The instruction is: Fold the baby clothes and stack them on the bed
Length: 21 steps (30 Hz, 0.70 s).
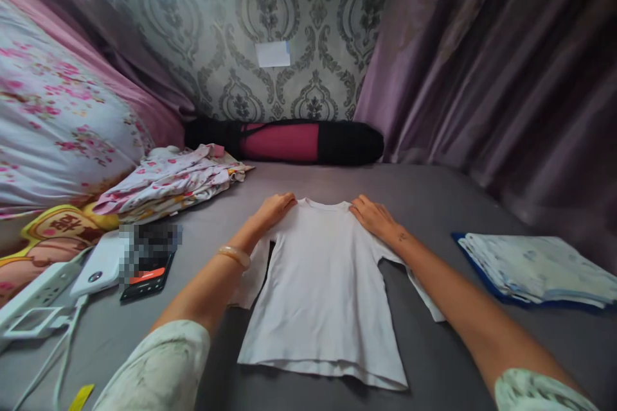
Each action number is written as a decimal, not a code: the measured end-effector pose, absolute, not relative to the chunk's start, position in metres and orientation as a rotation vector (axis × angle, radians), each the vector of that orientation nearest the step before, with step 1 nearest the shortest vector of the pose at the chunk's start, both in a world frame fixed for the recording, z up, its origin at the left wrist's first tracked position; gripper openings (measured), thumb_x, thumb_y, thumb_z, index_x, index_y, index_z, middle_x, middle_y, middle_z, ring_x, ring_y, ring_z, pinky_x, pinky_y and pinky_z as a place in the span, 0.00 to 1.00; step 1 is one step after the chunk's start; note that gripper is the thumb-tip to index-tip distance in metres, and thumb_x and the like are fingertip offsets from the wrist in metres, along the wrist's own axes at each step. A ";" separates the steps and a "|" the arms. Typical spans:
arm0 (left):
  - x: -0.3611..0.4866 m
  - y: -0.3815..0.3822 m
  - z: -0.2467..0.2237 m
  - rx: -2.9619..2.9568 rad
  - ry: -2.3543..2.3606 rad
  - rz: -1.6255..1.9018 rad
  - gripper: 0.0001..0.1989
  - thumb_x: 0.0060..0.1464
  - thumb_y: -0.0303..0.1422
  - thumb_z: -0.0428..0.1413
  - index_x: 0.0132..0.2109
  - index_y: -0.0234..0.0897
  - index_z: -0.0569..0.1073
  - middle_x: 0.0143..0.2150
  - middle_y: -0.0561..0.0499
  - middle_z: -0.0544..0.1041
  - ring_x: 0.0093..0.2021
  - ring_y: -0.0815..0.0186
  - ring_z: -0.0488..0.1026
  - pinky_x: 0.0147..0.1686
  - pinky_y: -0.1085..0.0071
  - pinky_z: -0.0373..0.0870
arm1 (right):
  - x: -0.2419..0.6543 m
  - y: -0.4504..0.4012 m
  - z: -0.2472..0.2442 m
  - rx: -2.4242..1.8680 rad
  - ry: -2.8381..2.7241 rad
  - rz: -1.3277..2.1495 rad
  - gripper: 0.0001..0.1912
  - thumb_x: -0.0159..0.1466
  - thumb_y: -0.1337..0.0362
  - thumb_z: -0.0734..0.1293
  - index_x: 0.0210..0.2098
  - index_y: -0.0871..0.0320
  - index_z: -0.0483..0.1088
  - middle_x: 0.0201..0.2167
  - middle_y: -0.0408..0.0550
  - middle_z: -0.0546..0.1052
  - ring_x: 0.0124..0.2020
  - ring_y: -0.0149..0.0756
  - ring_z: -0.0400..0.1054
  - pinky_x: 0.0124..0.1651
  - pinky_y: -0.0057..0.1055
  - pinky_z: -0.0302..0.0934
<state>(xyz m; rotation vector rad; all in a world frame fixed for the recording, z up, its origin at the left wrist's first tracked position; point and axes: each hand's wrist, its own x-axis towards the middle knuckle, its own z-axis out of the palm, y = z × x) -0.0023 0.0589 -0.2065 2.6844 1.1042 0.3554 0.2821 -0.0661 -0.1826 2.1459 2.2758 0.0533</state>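
Note:
A small white long-sleeved shirt (pixel 328 282) lies spread on the grey sheet, its neckline away from me and its hem toward me. At its left shoulder my left hand (pixel 278 207) has its fingers together on the cloth beside the collar. My right hand (pixel 372 213) is at the other shoulder, fingers closed on the fabric near the neckline. Both sleeves angle down and outward, partly hidden under my forearms.
Folded clothes (pixel 178 180) lie at the left by a floral pillow (pixel 62 109). Nearer are a power strip (pixel 36 292), a white power bank (pixel 101 263) and a dark phone (pixel 149 279). A folded cloth stack (pixel 540 266) sits right; a rolled bag (pixel 284 142) lies behind.

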 end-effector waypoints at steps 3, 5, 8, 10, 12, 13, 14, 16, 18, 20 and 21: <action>0.000 0.075 -0.210 2.721 1.108 0.335 0.18 0.65 0.40 0.40 0.46 0.40 0.71 0.44 0.42 0.78 0.43 0.59 0.74 0.40 0.69 0.65 | 0.285 -0.053 -0.188 2.128 2.248 0.107 0.21 0.72 0.57 0.48 0.51 0.55 0.66 0.51 0.57 0.70 0.43 0.45 0.72 0.42 0.37 0.61; 0.002 0.085 -0.214 2.722 1.115 0.324 0.17 0.65 0.40 0.40 0.46 0.39 0.71 0.44 0.42 0.78 0.42 0.59 0.75 0.40 0.69 0.65 | 0.288 -0.042 -0.190 2.116 2.243 0.121 0.21 0.72 0.57 0.47 0.52 0.56 0.66 0.51 0.58 0.69 0.43 0.46 0.72 0.43 0.37 0.60; 0.006 0.100 -0.218 2.699 1.123 0.318 0.18 0.65 0.40 0.41 0.46 0.38 0.72 0.43 0.41 0.78 0.41 0.59 0.75 0.39 0.69 0.65 | 0.293 -0.026 -0.194 2.078 2.252 0.123 0.22 0.72 0.57 0.47 0.52 0.57 0.65 0.51 0.58 0.69 0.44 0.46 0.72 0.43 0.37 0.60; 0.010 0.109 -0.219 2.692 1.133 0.309 0.18 0.65 0.40 0.41 0.46 0.37 0.72 0.43 0.41 0.78 0.42 0.59 0.74 0.39 0.69 0.65 | 0.297 -0.015 -0.196 2.056 2.256 0.135 0.22 0.73 0.57 0.47 0.53 0.57 0.65 0.51 0.57 0.69 0.44 0.45 0.72 0.43 0.37 0.60; 0.015 0.118 -0.219 2.700 1.157 0.294 0.18 0.65 0.40 0.41 0.47 0.37 0.71 0.43 0.42 0.78 0.42 0.59 0.75 0.39 0.69 0.65 | 0.301 -0.005 -0.199 2.059 2.228 0.155 0.21 0.73 0.57 0.47 0.53 0.57 0.65 0.52 0.56 0.69 0.45 0.44 0.71 0.44 0.36 0.60; 0.017 0.122 -0.218 2.704 1.175 0.293 0.18 0.65 0.40 0.41 0.47 0.37 0.71 0.43 0.42 0.78 0.43 0.59 0.75 0.40 0.69 0.66 | 0.303 0.000 -0.201 2.068 2.211 0.167 0.21 0.73 0.57 0.47 0.54 0.57 0.64 0.52 0.56 0.69 0.45 0.43 0.71 0.44 0.36 0.60; 0.020 0.125 -0.218 2.704 1.200 0.300 0.17 0.65 0.40 0.41 0.47 0.37 0.72 0.44 0.43 0.78 0.43 0.59 0.74 0.40 0.69 0.66 | 0.305 0.004 -0.202 2.080 2.197 0.179 0.21 0.73 0.57 0.47 0.54 0.57 0.64 0.52 0.56 0.69 0.45 0.43 0.71 0.45 0.36 0.60; 0.026 0.131 -0.218 2.695 1.251 0.334 0.17 0.65 0.39 0.42 0.47 0.37 0.72 0.45 0.43 0.78 0.45 0.58 0.74 0.41 0.69 0.66 | 0.308 0.010 -0.204 2.104 2.187 0.193 0.22 0.73 0.57 0.47 0.54 0.58 0.64 0.52 0.55 0.69 0.46 0.42 0.70 0.46 0.36 0.59; 0.030 0.135 -0.219 2.664 1.306 0.342 0.17 0.64 0.39 0.43 0.47 0.37 0.73 0.47 0.43 0.78 0.47 0.57 0.74 0.42 0.69 0.66 | 0.309 0.013 -0.205 2.116 2.192 0.180 0.21 0.73 0.57 0.48 0.53 0.58 0.65 0.52 0.56 0.69 0.46 0.42 0.70 0.47 0.36 0.59; 0.035 0.137 -0.221 2.607 1.366 0.294 0.16 0.63 0.38 0.45 0.46 0.37 0.74 0.46 0.43 0.78 0.47 0.58 0.74 0.42 0.69 0.66 | 0.307 0.013 -0.206 2.151 2.189 0.193 0.20 0.72 0.60 0.49 0.51 0.60 0.67 0.50 0.56 0.70 0.48 0.43 0.68 0.49 0.37 0.57; 0.037 0.137 -0.221 2.567 1.403 0.263 0.16 0.62 0.39 0.46 0.45 0.37 0.75 0.46 0.43 0.78 0.46 0.58 0.74 0.41 0.70 0.66 | 0.304 0.012 -0.207 2.178 2.191 0.211 0.20 0.72 0.63 0.49 0.51 0.60 0.68 0.50 0.57 0.71 0.49 0.44 0.67 0.51 0.38 0.56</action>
